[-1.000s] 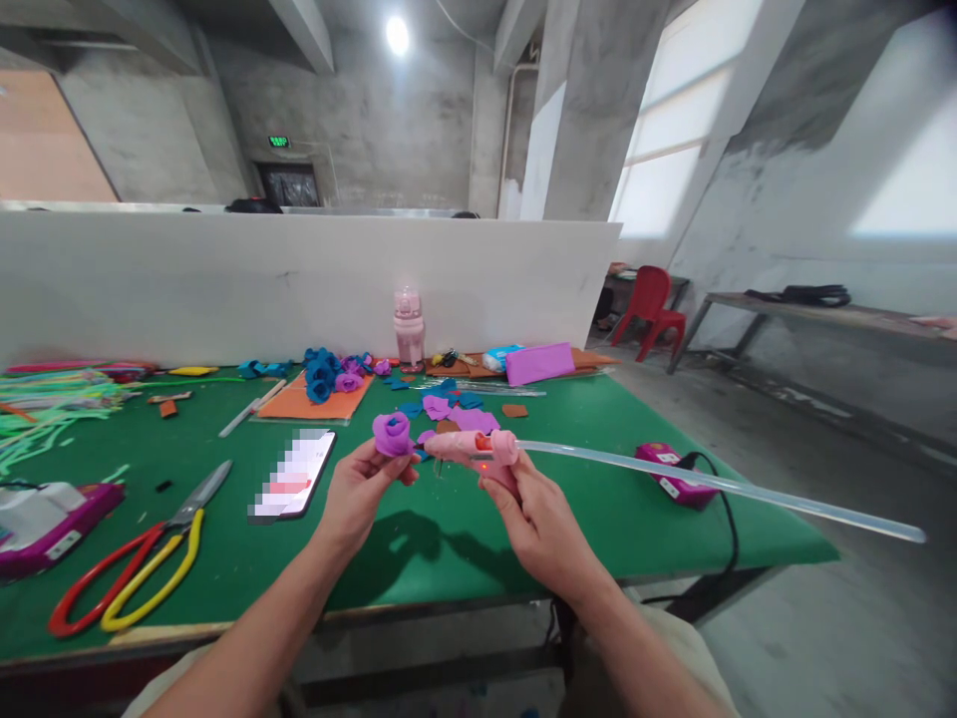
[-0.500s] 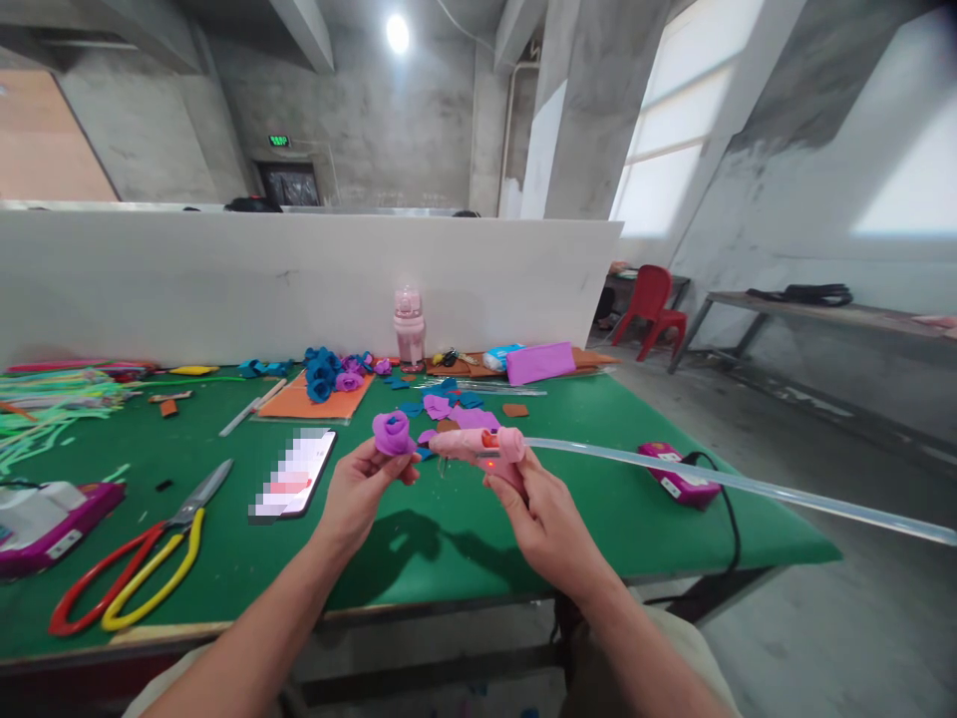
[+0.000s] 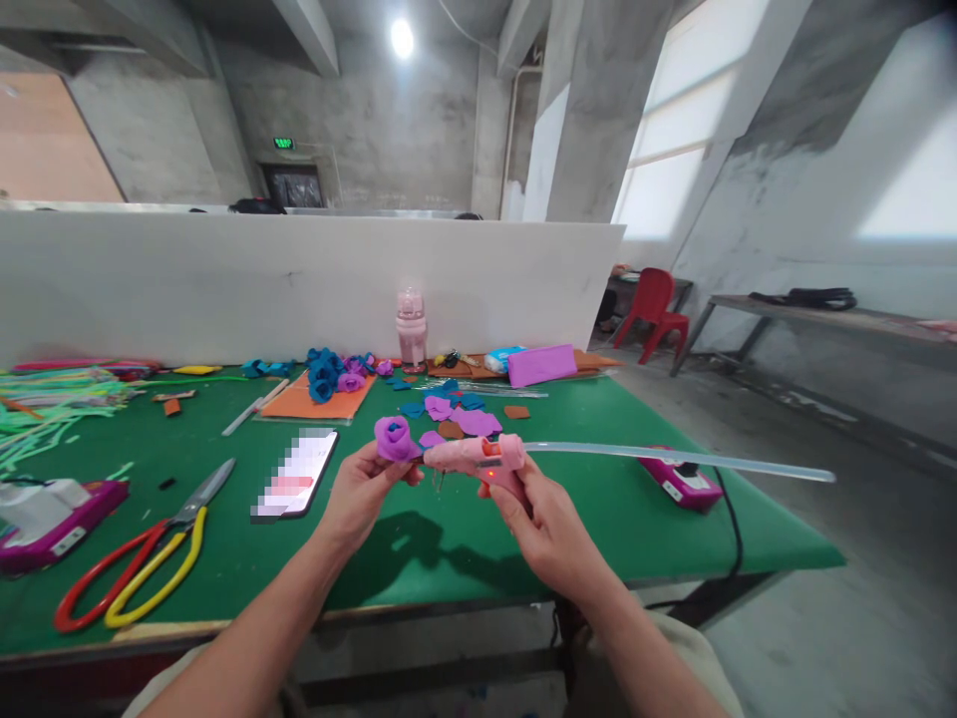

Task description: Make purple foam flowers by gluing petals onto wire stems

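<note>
Our left hand (image 3: 359, 489) pinches the small purple rolled felt rose (image 3: 393, 437) at its bottom, fingertips pressed together, above the near middle of the green felt table (image 3: 449, 543). The rose looks soft, light and easy to squash, so the bottom seems the best place to hold it. Our right hand (image 3: 538, 519) wraps its fingers round the pink plastic glue gun (image 3: 475, 456), whose tip is just beside the rose. A long clear glue stick (image 3: 673, 461) pokes out to the right, smooth and bendy.

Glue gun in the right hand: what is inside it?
A long clear glue stick enters the back of the glue gun and sticks out far to the right. The part inside is hidden by the pink body.
</note>
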Action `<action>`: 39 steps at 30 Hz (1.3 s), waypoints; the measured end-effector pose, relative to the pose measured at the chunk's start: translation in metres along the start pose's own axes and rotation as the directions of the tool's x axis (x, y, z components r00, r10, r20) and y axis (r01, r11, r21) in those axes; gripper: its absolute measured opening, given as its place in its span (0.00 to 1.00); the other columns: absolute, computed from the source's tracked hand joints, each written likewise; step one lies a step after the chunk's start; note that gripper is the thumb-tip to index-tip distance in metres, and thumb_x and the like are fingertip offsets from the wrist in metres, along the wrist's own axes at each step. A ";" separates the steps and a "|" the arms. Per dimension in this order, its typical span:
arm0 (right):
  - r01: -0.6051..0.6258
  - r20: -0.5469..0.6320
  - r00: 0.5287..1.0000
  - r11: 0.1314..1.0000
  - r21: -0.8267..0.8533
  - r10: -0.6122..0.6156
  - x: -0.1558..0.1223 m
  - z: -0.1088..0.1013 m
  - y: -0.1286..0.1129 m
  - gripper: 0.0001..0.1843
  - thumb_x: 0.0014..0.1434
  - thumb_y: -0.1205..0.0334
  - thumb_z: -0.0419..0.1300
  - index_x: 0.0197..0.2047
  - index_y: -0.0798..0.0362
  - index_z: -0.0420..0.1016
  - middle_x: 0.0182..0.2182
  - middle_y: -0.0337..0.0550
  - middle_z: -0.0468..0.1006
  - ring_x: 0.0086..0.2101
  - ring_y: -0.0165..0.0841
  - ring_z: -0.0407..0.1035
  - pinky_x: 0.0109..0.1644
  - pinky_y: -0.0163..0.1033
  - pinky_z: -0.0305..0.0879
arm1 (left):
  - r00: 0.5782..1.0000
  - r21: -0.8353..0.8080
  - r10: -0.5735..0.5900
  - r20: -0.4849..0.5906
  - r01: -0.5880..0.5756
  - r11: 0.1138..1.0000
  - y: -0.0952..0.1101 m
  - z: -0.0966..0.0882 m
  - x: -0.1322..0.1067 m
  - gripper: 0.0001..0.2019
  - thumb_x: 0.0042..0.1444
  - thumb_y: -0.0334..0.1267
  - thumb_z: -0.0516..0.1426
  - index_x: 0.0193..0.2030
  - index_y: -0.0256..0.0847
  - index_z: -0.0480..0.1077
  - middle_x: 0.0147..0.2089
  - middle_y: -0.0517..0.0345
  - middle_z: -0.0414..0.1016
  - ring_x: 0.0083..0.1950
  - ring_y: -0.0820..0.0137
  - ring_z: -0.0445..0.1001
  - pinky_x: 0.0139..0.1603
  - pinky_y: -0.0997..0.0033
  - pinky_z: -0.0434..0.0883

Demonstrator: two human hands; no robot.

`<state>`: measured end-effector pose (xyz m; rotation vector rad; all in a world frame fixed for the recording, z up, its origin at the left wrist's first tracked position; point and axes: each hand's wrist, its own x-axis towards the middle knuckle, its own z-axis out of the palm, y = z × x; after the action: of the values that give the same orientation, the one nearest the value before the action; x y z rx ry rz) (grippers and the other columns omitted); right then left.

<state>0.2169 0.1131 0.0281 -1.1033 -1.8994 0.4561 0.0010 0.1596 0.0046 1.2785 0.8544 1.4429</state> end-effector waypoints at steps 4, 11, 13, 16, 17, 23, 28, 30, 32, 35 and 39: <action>0.019 0.011 1.000 1.000 0.002 -0.019 -0.001 -0.001 -0.001 0.16 0.62 0.59 0.48 0.50 0.56 0.66 0.35 0.49 0.77 0.34 0.36 0.72 0.38 0.38 0.67 | 1.000 0.016 -0.001 0.011 0.001 1.000 0.000 0.000 0.000 0.10 0.44 0.39 0.64 0.33 0.37 0.74 0.25 0.57 0.76 0.28 0.71 0.72 0.34 0.71 0.68; 0.046 -0.011 0.999 0.999 -0.015 -0.046 0.000 0.001 0.000 0.14 0.62 0.60 0.48 0.47 0.55 0.68 0.35 0.48 0.77 0.38 0.38 0.72 0.42 0.39 0.67 | 1.000 0.033 -0.011 -0.001 0.011 0.999 0.003 0.003 -0.001 0.09 0.45 0.38 0.64 0.33 0.37 0.74 0.25 0.57 0.76 0.28 0.70 0.72 0.34 0.70 0.68; 0.058 -0.006 0.998 0.998 -0.029 -0.058 0.000 0.000 0.000 0.14 0.62 0.60 0.48 0.48 0.54 0.67 0.36 0.49 0.77 0.39 0.38 0.72 0.43 0.40 0.67 | 1.000 0.032 -0.012 -0.002 0.012 0.999 0.003 0.004 -0.001 0.09 0.45 0.38 0.64 0.33 0.37 0.74 0.25 0.58 0.75 0.28 0.71 0.71 0.34 0.70 0.68; 0.073 0.007 0.997 0.996 -0.041 -0.073 -0.001 0.000 -0.001 0.15 0.62 0.60 0.47 0.50 0.54 0.66 0.38 0.49 0.77 0.40 0.39 0.72 0.44 0.42 0.67 | 1.000 0.035 -0.012 0.000 0.012 0.999 0.004 0.005 -0.001 0.09 0.44 0.39 0.64 0.32 0.37 0.74 0.25 0.57 0.75 0.27 0.71 0.71 0.33 0.70 0.68; 0.076 0.010 0.997 0.996 -0.044 -0.076 -0.001 -0.001 -0.001 0.16 0.62 0.61 0.47 0.51 0.54 0.66 0.38 0.50 0.77 0.41 0.39 0.72 0.45 0.42 0.67 | 1.000 0.035 -0.010 0.001 0.010 0.999 0.005 0.005 -0.001 0.09 0.44 0.39 0.64 0.32 0.37 0.74 0.25 0.57 0.75 0.27 0.71 0.71 0.33 0.70 0.68; 0.079 0.006 0.997 0.994 -0.072 -0.079 -0.001 -0.002 0.000 0.15 0.62 0.60 0.48 0.49 0.54 0.67 0.38 0.50 0.77 0.42 0.40 0.71 0.46 0.42 0.67 | 1.000 0.040 -0.013 0.000 0.013 0.999 0.005 0.005 -0.001 0.09 0.44 0.39 0.64 0.32 0.37 0.74 0.25 0.58 0.75 0.27 0.71 0.71 0.33 0.71 0.67; 0.082 -0.006 0.997 0.995 -0.060 -0.082 -0.001 -0.002 0.000 0.14 0.63 0.61 0.48 0.48 0.54 0.67 0.36 0.49 0.77 0.41 0.39 0.72 0.44 0.41 0.67 | 1.000 0.049 -0.006 0.018 0.005 0.999 0.003 0.004 -0.001 0.08 0.46 0.38 0.63 0.32 0.37 0.74 0.25 0.57 0.75 0.27 0.71 0.71 0.33 0.71 0.67; 0.088 0.002 0.996 0.994 -0.071 -0.089 -0.001 -0.002 0.001 0.13 0.62 0.61 0.48 0.46 0.53 0.68 0.36 0.48 0.76 0.40 0.39 0.72 0.43 0.41 0.67 | 1.000 0.049 -0.002 0.020 0.001 0.999 0.003 0.003 -0.001 0.09 0.46 0.38 0.63 0.32 0.37 0.74 0.25 0.57 0.75 0.28 0.71 0.71 0.33 0.71 0.67; 0.096 0.007 0.995 0.992 -0.086 -0.096 -0.001 -0.002 0.001 0.12 0.62 0.61 0.49 0.45 0.52 0.69 0.36 0.48 0.76 0.39 0.39 0.72 0.43 0.41 0.67 | 1.000 0.053 -0.003 0.011 0.003 0.999 0.003 0.003 -0.001 0.09 0.45 0.38 0.63 0.33 0.37 0.74 0.26 0.57 0.75 0.28 0.71 0.71 0.33 0.70 0.68; 0.090 0.002 0.996 0.993 -0.072 -0.090 -0.001 -0.006 0.000 0.11 0.61 0.61 0.49 0.43 0.52 0.70 0.34 0.47 0.76 0.35 0.38 0.71 0.41 0.41 0.67 | 1.000 0.054 -0.006 0.003 0.006 0.999 0.003 0.003 -0.001 0.09 0.45 0.39 0.64 0.32 0.37 0.74 0.25 0.57 0.75 0.28 0.70 0.72 0.34 0.70 0.68; -0.031 0.002 1.000 0.992 0.120 0.031 0.000 -0.012 0.003 0.12 0.61 0.58 0.50 0.42 0.55 0.69 0.30 0.45 0.75 0.25 0.31 0.67 0.30 0.35 0.65 | 0.999 0.036 -0.030 -0.013 0.031 0.999 0.002 0.002 0.000 0.09 0.45 0.38 0.64 0.32 0.37 0.74 0.28 0.56 0.77 0.28 0.71 0.72 0.33 0.70 0.69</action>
<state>0.2285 0.1136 0.0329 -1.0552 -1.8322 0.5798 0.0023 0.1590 0.0066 1.2789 0.9085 1.4187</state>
